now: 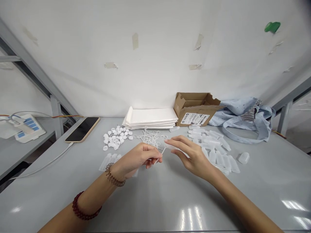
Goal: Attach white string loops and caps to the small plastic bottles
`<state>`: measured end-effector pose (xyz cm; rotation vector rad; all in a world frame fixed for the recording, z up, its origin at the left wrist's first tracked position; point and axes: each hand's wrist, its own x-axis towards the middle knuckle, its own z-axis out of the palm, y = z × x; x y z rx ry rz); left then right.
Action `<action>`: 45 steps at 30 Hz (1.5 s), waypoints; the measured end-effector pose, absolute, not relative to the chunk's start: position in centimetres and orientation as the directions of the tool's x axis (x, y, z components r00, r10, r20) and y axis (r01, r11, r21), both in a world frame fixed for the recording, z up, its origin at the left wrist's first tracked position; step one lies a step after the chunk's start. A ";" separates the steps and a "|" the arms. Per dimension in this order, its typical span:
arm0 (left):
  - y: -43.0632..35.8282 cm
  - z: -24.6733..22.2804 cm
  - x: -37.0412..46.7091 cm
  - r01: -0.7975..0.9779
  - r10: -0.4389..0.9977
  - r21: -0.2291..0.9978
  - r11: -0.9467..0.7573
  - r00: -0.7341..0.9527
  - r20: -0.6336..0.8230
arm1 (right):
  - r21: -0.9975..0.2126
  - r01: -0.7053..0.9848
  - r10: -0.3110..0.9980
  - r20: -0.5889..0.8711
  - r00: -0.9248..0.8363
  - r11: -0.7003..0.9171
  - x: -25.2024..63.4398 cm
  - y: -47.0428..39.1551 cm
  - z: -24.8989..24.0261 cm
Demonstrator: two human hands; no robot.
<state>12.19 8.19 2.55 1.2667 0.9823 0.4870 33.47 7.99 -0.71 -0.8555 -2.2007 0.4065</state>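
My left hand (145, 155) pinches a thin white stick-like piece (163, 151) in front of the pile of white looped pieces (152, 137). Just to its right, my right hand (186, 150) has its thumb and fingers around a translucent plastic piece (171, 146), which meets the upper end of the white one. Small white caps (116, 137) lie in a heap to the left. Several translucent tubes (220, 158) are spread beyond my right hand. More clear pieces (105, 161) rest beside my left wrist, partly hidden by it.
White envelopes (153, 117) are stacked by the wall, next to an open cardboard box (196, 108) and a light blue cloth bag (243, 113). A phone (83, 129) with a white cable lies at the left. Metal frame posts stand on both sides.
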 end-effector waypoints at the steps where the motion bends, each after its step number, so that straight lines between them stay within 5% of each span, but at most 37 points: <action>1: 8.2 2.6 12.2 0.196 0.779 0.941 0.275 0.529 -0.337 | -0.515 0.453 0.685 0.514 -0.517 0.728 33.5 8.0 -0.8; 12: 8.0 2.3 12.3 0.185 0.780 0.954 0.235 0.550 -0.299 | -0.500 0.407 0.645 0.586 -0.490 0.764 32.8 7.7 -0.8; 16: 7.9 2.4 12.3 0.204 0.762 0.959 0.195 0.584 -0.279 | -0.589 0.392 0.706 0.552 -0.444 0.707 32.6 7.6 -0.8; 22: 7.8 2.0 12.6 0.347 0.914 0.934 -0.092 0.401 -0.059 | -0.969 0.096 0.907 0.173 -0.383 0.226 32.5 7.5 -0.5; 26: 7.3 1.3 12.8 0.462 0.858 0.737 -0.493 0.396 0.326 | -0.978 -0.200 0.888 0.034 -0.459 -0.066 32.2 7.7 -0.5; 31: 6.8 0.3 13.3 0.509 0.687 0.461 -0.726 0.519 0.509 | -0.907 -0.329 0.835 -0.044 -0.548 -0.263 31.6 7.6 -0.7; 40: 6.9 0.6 13.2 0.557 0.630 0.319 -0.767 0.560 0.538 | -0.951 -0.237 0.822 -0.028 -0.569 -0.197 31.6 7.5 -0.9; 45: 7.2 0.8 12.8 0.578 0.634 0.287 -0.764 0.591 0.499 | -0.985 -0.167 0.919 0.016 -0.393 -0.054 32.0 7.8 -1.1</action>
